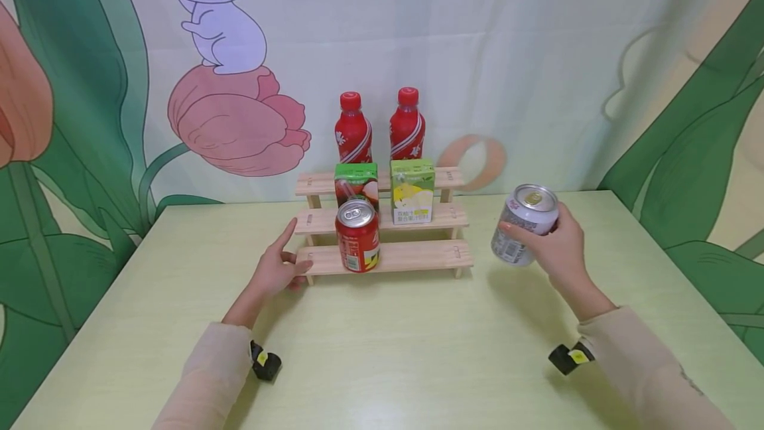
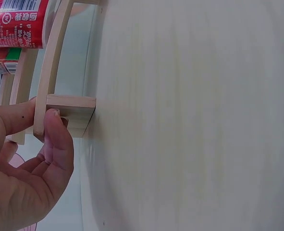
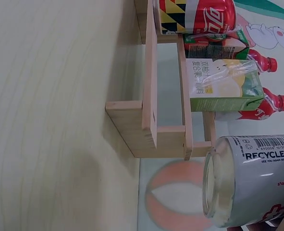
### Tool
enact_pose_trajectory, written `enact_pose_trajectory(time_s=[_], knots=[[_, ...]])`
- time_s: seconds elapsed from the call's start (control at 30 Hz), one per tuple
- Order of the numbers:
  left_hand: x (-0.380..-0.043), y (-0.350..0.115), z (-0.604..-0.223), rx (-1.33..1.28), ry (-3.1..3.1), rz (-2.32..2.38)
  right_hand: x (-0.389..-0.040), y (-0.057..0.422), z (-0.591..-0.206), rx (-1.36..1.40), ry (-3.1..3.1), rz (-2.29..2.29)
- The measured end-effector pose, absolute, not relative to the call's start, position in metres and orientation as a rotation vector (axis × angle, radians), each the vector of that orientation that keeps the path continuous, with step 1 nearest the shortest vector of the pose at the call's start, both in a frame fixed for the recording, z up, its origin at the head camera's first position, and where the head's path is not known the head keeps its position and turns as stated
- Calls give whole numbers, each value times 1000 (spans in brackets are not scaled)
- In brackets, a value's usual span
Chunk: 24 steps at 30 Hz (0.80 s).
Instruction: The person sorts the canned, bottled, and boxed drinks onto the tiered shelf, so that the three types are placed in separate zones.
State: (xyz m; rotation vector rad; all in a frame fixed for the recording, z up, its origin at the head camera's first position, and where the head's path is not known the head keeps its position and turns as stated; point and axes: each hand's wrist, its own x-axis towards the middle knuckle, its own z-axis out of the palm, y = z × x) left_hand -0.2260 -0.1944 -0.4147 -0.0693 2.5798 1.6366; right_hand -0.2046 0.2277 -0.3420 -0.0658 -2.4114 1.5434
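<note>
My right hand (image 1: 564,244) grips a white and silver soda can (image 1: 522,227), held tilted above the table to the right of the rack. In the right wrist view, the can (image 3: 254,178) shows "RECYCLE ME" and a barcode. My left hand (image 1: 277,267) pinches the left end of the lowest step of a three-tier wooden rack (image 1: 418,256); thumb and fingers close on the board in the left wrist view. A red soda can (image 1: 358,237) stands on that step. On the middle step sit a green-topped juice box (image 1: 356,184) and a yellow-green juice box (image 1: 412,192).
Two red bottles (image 1: 355,135) (image 1: 408,128) stand upright at the top tier, partly hidden behind the boxes. The rack is on a pale wooden table (image 1: 382,344). Behind it hangs a printed curtain (image 1: 382,32) with flowers and a white cartoon animal.
</note>
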Motion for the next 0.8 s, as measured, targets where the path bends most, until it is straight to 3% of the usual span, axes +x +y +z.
enact_pose_trajectory(time_s=[0.8], knots=[[-227, -196, -416, -45, 2568, 1655, -203, 191, -344, 46, -2388, 1595]])
